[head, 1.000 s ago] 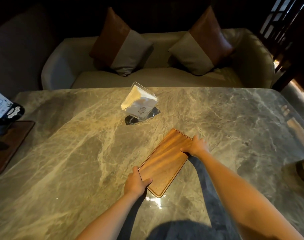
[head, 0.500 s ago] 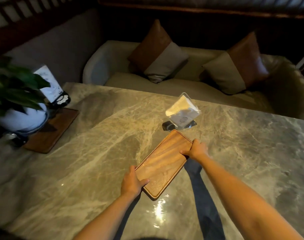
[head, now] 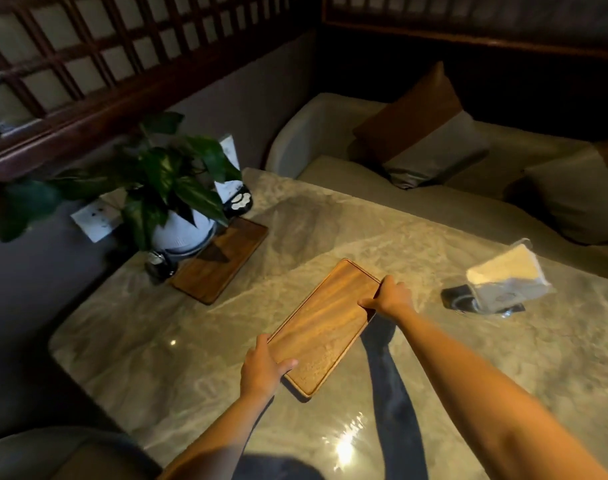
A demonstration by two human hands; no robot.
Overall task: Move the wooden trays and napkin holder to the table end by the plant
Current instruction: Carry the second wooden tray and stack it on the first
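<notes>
Left hand (head: 262, 367) clamped on near end of a wooden tray (head: 325, 325), thumb on top; right hand (head: 389, 296) gripping far corner, at 1 o'clock. Tray angled over the marble table (head: 157, 358). Napkin holder (head: 499, 282) at 2 o'clock. Second tray (head: 223, 259) at 11 o'clock, beside the plant (head: 164, 181).

Two wooden trays sit on the marble table (head: 468, 393): one held tray (head: 325, 323) and one tray by the plant (head: 223, 263). There is one clear napkin holder (head: 499, 284), one potted plant (head: 172, 195), one card stand (head: 231, 181), and two cushions, the nearer (head: 423, 129) and the farther (head: 579, 188).
</notes>
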